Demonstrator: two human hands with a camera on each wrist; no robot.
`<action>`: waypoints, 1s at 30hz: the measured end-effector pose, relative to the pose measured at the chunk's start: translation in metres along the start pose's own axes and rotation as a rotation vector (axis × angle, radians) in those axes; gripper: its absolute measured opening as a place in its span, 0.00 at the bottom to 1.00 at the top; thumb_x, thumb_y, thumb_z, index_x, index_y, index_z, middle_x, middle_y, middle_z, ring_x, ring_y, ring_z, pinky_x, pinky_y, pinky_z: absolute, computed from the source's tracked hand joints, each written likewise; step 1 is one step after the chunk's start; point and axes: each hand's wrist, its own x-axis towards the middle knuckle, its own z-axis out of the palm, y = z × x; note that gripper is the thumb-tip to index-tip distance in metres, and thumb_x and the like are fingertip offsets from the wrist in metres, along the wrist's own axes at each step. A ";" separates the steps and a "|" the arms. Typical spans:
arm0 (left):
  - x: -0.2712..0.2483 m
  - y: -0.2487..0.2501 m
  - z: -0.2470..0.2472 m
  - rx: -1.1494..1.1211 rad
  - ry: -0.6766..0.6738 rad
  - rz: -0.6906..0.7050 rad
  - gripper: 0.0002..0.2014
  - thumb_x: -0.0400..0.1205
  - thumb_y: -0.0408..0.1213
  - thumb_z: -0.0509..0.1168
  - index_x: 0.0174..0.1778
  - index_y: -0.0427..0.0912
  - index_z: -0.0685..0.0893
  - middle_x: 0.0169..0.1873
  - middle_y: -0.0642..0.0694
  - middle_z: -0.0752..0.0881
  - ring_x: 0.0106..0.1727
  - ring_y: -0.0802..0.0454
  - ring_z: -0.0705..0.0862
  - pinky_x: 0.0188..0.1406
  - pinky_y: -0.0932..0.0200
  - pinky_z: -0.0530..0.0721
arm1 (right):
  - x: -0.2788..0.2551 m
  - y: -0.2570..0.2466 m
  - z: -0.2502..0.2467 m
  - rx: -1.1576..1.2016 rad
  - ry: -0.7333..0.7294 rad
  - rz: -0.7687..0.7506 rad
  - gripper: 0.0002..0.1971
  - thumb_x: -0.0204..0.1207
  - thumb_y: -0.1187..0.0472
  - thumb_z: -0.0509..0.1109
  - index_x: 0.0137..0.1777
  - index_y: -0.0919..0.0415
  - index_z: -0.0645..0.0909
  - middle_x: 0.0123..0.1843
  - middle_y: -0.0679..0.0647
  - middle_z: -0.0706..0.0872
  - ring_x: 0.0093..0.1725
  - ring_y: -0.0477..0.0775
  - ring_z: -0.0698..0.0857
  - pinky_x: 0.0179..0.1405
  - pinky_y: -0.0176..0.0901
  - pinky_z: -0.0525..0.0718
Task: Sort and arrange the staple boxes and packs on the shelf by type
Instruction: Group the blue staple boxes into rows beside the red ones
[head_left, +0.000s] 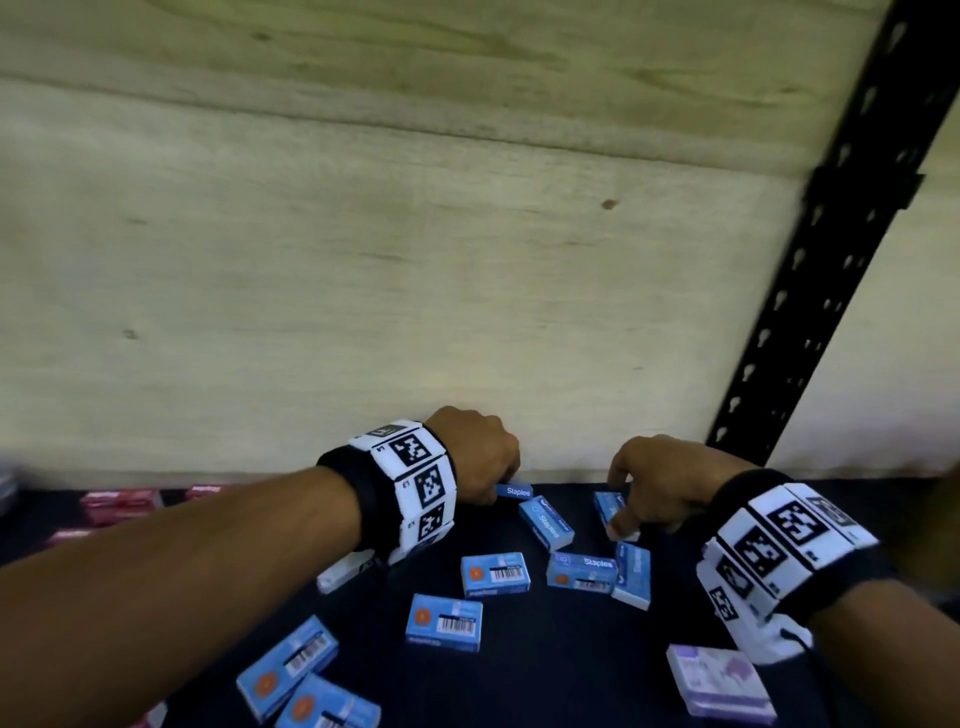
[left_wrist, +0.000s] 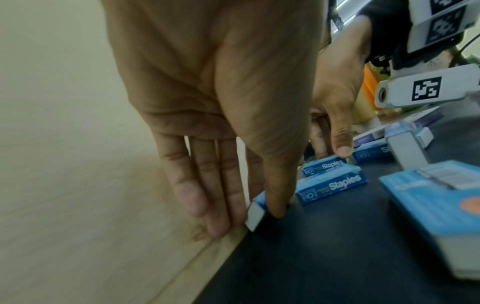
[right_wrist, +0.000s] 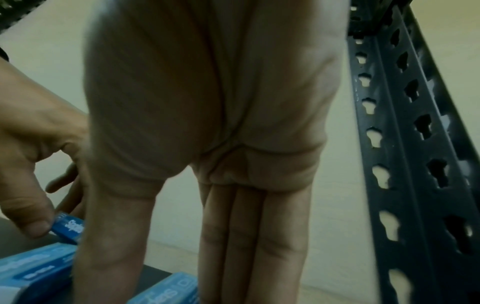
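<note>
Left hand (head_left: 480, 452): far side of the shelf (head_left: 545, 675), against the wooden back panel (head_left: 363, 260); thumb and fingers pinch a blue staple box (head_left: 514, 490) standing on edge.
Right hand (head_left: 660, 480): just right of it, thumb and fingers reaching down onto another blue box (head_left: 609, 506); contact seen, but whether the grip has closed, cannot tell.
Blue boxes: loose and unaligned over the middle of the dark shelf, some flat with barcode up (head_left: 496, 573), some on edge (head_left: 632, 575), two at the near left edge (head_left: 287, 667).
Red boxes (head_left: 122, 504): grouped at far left against the panel; blurred, count unclear.
Purple pack (head_left: 719, 682): alone at near right, well apart from the blue ones.
Frame: black slotted upright (head_left: 831, 260) at far right.
Progress, my reading: early to middle. Reds look gathered. The blue row seems only begun at the back panel; nearly all blue boxes remain to be lined up.
Left to do: collect the scattered blue boxes, settle the purple pack.
</note>
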 end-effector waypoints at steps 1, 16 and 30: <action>-0.003 -0.001 0.001 0.007 0.008 -0.002 0.14 0.82 0.44 0.68 0.63 0.50 0.86 0.56 0.46 0.85 0.52 0.44 0.85 0.38 0.57 0.72 | 0.000 0.000 0.000 0.009 -0.004 0.003 0.28 0.62 0.48 0.85 0.60 0.59 0.85 0.49 0.54 0.92 0.40 0.55 0.93 0.48 0.52 0.92; -0.049 -0.018 0.004 -0.298 -0.188 -0.046 0.21 0.83 0.32 0.60 0.72 0.49 0.81 0.69 0.47 0.81 0.66 0.48 0.80 0.52 0.64 0.76 | 0.000 0.002 0.004 0.143 0.011 0.025 0.18 0.60 0.68 0.84 0.50 0.52 0.88 0.43 0.52 0.91 0.44 0.61 0.93 0.42 0.54 0.93; -0.068 -0.028 0.009 -0.250 -0.185 -0.074 0.15 0.83 0.42 0.69 0.65 0.45 0.83 0.60 0.46 0.84 0.57 0.48 0.82 0.45 0.60 0.75 | -0.003 0.001 -0.001 0.120 0.004 -0.053 0.08 0.69 0.63 0.81 0.41 0.55 0.83 0.36 0.54 0.89 0.30 0.55 0.86 0.35 0.44 0.88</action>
